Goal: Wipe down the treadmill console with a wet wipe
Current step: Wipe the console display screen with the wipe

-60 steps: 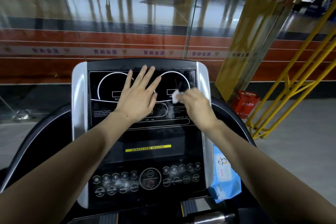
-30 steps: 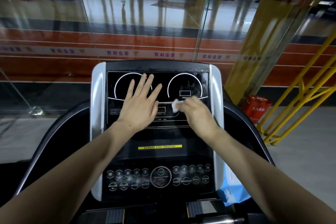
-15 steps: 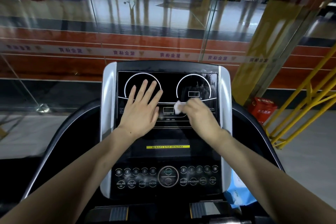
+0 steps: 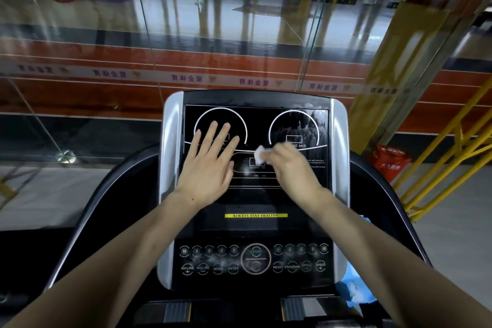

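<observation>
The black treadmill console with silver side trims fills the middle of the head view. My left hand lies flat on its upper left dial, fingers spread, holding nothing. My right hand presses a small crumpled white wet wipe onto the panel's centre, just below the right dial. Wet smears show on the right dial and around the lower buttons.
A blue wet-wipe pack sits in the tray at the console's lower right. Black curved handrails flank the console. A glass wall stands ahead. A red box and yellow railings are at the right.
My right hand has slid the wipe down and left from the right dial to the panel's centre. My left hand stays flat on the left dial. The view has shifted, so the console appears further right.
</observation>
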Demonstrator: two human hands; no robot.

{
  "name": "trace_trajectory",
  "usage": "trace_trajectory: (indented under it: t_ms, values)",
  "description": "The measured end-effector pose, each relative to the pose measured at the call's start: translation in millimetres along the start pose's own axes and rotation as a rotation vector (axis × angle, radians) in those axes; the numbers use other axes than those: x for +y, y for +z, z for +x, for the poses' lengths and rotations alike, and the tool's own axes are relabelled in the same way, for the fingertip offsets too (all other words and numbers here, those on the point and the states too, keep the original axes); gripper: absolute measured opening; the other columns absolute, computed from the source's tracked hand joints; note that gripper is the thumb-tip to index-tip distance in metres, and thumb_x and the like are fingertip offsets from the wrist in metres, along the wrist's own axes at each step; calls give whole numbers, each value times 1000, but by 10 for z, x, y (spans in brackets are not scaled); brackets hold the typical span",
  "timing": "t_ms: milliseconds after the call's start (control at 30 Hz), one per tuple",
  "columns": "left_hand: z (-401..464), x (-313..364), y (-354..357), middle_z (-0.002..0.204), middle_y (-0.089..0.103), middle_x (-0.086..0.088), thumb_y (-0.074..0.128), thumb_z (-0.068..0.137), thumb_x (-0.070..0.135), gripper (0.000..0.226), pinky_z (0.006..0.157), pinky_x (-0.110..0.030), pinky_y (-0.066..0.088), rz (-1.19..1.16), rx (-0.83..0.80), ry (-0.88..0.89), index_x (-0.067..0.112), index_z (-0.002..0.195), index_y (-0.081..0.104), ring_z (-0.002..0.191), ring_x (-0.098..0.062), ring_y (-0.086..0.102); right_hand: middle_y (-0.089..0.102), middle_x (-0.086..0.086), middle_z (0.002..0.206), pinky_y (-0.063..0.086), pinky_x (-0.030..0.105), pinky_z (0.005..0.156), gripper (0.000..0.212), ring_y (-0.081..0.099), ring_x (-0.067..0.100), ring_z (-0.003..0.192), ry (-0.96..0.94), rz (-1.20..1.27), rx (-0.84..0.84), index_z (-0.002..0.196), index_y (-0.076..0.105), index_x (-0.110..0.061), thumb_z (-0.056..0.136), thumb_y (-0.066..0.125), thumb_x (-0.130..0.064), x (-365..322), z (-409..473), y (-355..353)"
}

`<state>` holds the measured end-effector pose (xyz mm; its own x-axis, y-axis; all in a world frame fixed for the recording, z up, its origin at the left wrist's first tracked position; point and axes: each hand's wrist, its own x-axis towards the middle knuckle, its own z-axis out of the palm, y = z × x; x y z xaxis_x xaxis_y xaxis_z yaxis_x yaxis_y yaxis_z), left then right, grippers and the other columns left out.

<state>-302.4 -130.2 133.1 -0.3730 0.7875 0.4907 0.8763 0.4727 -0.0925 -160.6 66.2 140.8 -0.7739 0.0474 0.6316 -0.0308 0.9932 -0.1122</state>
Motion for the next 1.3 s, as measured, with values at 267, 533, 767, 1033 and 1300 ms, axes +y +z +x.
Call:
trace_trajectory:
  t_ms: [267,533,767,1033,1300]
  values:
    - [-127,-143,-51,174,16,-11,29,104,38,62,129,-58,12,32,-2,-20,19,162,30,162,-33,5,63,1,93,52,36,76,32,53,23,84,-52,28,-13,106,73,-10,89,65,15,-272,-244,110]
    - [-239,-255,-55,173,21,-12,32,103,38,61,128,-59,14,66,-8,-11,18,160,35,162,-32,7,62,4,87,53,41,66,36,51,24,80,6,-27,50,105,76,-9,82,70,18,-79,318,73]
    - [-345,-318,-60,174,18,-12,30,103,36,61,129,-58,11,46,-10,-39,18,161,34,162,-33,3,63,-3,93,54,30,75,36,53,19,85,-70,21,-44,104,72,-15,85,71,16,-478,-282,192]
    - [-423,-375,-77,173,18,-14,34,103,33,60,130,-56,10,10,-1,-44,16,160,34,162,-35,4,58,6,79,54,41,62,33,52,27,74,61,-40,86,102,77,-6,80,73,18,-229,509,93]
    - [-438,-415,-67,174,13,-15,49,103,25,61,131,-54,9,-83,39,-62,14,161,32,162,-33,-3,67,1,97,57,37,78,32,58,23,90,-168,21,-139,111,74,-12,88,71,11,-549,-219,232]
